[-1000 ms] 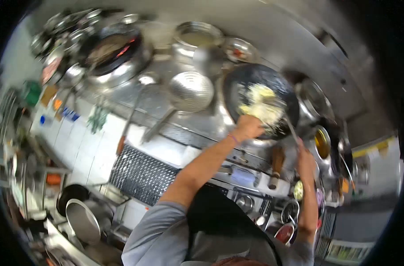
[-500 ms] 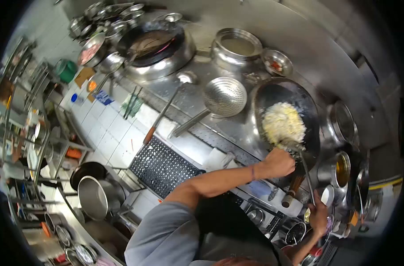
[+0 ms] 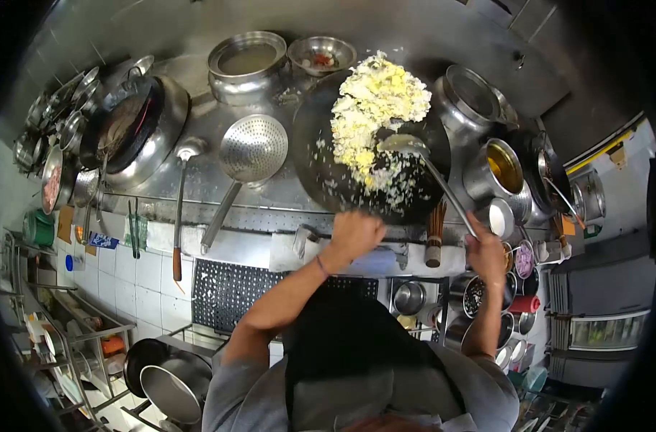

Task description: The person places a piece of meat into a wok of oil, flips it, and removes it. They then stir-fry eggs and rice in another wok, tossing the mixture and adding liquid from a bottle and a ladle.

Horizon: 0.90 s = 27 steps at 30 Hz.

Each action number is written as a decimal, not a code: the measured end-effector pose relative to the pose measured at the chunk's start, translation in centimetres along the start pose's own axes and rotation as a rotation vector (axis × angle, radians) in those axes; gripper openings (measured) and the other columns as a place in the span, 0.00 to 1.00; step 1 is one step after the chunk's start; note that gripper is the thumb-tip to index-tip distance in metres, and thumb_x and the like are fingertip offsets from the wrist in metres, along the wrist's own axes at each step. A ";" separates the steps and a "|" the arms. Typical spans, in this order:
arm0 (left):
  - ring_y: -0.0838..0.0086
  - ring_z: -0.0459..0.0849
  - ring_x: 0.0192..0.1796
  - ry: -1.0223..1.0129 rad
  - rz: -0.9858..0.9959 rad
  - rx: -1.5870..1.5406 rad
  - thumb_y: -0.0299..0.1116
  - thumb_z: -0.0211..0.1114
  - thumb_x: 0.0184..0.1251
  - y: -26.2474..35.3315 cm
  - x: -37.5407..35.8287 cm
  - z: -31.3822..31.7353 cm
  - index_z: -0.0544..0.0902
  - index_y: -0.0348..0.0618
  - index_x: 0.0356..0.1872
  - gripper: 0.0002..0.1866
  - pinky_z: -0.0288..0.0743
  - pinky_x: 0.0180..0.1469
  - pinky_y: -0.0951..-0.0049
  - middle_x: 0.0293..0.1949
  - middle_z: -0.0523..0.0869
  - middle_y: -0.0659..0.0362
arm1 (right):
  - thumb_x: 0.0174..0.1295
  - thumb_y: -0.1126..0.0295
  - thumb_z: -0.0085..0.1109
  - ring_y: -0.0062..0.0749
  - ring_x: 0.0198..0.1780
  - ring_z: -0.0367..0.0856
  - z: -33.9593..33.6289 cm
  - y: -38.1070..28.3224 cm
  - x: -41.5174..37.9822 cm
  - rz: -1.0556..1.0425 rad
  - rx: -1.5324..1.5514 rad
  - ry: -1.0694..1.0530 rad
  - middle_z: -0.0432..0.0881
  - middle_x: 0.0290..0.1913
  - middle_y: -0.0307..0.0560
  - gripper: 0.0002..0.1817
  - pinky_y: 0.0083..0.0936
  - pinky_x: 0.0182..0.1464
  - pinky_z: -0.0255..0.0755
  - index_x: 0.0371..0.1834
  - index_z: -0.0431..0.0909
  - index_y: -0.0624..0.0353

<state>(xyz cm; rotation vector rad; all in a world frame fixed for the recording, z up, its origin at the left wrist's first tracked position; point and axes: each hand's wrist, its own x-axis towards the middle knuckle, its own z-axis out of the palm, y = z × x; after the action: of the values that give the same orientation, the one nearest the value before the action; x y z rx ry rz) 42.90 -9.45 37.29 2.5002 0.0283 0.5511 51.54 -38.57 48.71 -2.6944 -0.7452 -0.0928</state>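
A dark wok (image 3: 317,169) holds pale rice mixed with yellow egg (image 3: 375,101), bunched toward its far side and partly over the far rim. Loose grains lie scattered across the near wall. My left hand (image 3: 358,234) is closed in a fist at the wok's near rim, gripping it there; the exact hold is hidden under the fingers. The long handle of a metal ladle (image 3: 450,191) is wrapped by my right hand (image 3: 485,252), to the right of the wok. The ladle's bowl reaches into the wok at the rice's right edge.
Left of the wok lie a perforated strainer (image 3: 253,147) and another ladle (image 3: 180,205). A second wok (image 3: 173,119) stands farther left. A metal pot (image 3: 248,61) and a small bowl (image 3: 322,54) sit behind. At right are an oil pot (image 3: 497,169) and a bamboo brush (image 3: 434,237).
The view has turned, putting the wok nearer the middle. The rice has spread up toward the far rim, and the ladle's bowl shows more clearly. Both hands keep their holds.
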 end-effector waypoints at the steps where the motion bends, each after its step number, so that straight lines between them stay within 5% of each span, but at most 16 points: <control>1: 0.53 0.84 0.22 0.046 0.000 -0.009 0.39 0.66 0.57 0.0 1.7 -0.8 0.85 0.48 0.18 0.11 0.77 0.26 0.53 0.19 0.84 0.51 | 0.63 0.75 0.61 0.62 0.53 0.81 -1.7 -0.1 -0.9 0.033 -0.020 -0.062 0.84 0.51 0.62 0.28 0.44 0.52 0.76 0.68 0.75 0.47; 6: 0.54 0.85 0.23 0.099 0.101 0.042 0.41 0.65 0.58 1.4 7.2 -4.9 0.85 0.48 0.17 0.13 0.78 0.26 0.54 0.19 0.84 0.51 | 0.61 0.75 0.62 0.59 0.52 0.83 -6.5 -2.4 -1.8 0.073 -0.169 -0.273 0.85 0.49 0.60 0.29 0.45 0.53 0.76 0.68 0.76 0.44; 11: 0.53 0.86 0.25 0.114 0.042 0.066 0.43 0.64 0.57 -1.0 8.0 -1.1 0.87 0.50 0.18 0.14 0.80 0.30 0.52 0.20 0.84 0.49 | 0.64 0.70 0.60 0.63 0.48 0.82 2.5 -4.5 4.3 0.101 -0.177 -0.163 0.85 0.45 0.64 0.26 0.52 0.49 0.75 0.68 0.76 0.41; 13: 0.53 0.86 0.25 0.023 0.012 0.062 0.43 0.65 0.56 -1.5 4.4 1.4 0.87 0.50 0.19 0.13 0.80 0.30 0.51 0.20 0.84 0.50 | 0.64 0.73 0.61 0.63 0.48 0.84 5.3 -5.5 6.2 0.199 -0.082 -0.097 0.85 0.45 0.64 0.28 0.47 0.49 0.77 0.69 0.74 0.43; 16: 0.52 0.86 0.24 -0.006 0.009 0.006 0.44 0.66 0.55 -1.3 0.8 1.3 0.87 0.49 0.19 0.13 0.80 0.31 0.51 0.19 0.85 0.51 | 0.65 0.74 0.61 0.50 0.39 0.87 10.6 1.4 5.6 -0.166 0.308 0.221 0.87 0.39 0.56 0.29 0.36 0.42 0.78 0.71 0.72 0.46; 18: 0.52 0.87 0.26 -0.013 -0.010 -0.015 0.43 0.63 0.60 -2.3 2.2 1.2 0.88 0.51 0.20 0.13 0.81 0.32 0.52 0.21 0.85 0.49 | 0.69 0.75 0.59 0.18 0.23 0.71 6.3 -1.6 4.1 0.296 0.900 -0.071 0.75 0.28 0.36 0.31 0.16 0.27 0.68 0.76 0.65 0.56; 22: 0.53 0.86 0.27 0.098 0.018 -0.045 0.41 0.64 0.60 -5.0 8.2 2.3 0.85 0.47 0.20 0.12 0.80 0.30 0.55 0.24 0.86 0.52 | 0.70 0.71 0.59 0.17 0.16 0.67 -0.2 -8.2 5.3 0.029 1.594 -0.011 0.70 0.30 0.38 0.39 0.19 0.13 0.65 0.81 0.51 0.55; 27: 0.51 0.85 0.29 0.099 0.037 -0.051 0.41 0.64 0.62 -5.5 9.5 2.6 0.82 0.44 0.19 0.16 0.78 0.34 0.52 0.24 0.85 0.50 | 0.73 0.65 0.55 0.15 0.13 0.61 2.2 -7.9 8.6 -0.034 2.015 -0.027 0.71 0.31 0.39 0.34 0.18 0.09 0.61 0.80 0.53 0.47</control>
<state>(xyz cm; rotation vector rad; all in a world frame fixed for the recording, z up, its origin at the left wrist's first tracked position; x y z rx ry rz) 53.19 -4.93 35.95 2.4260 0.0065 0.6825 54.82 -27.24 50.35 -0.7439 -0.3803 0.4419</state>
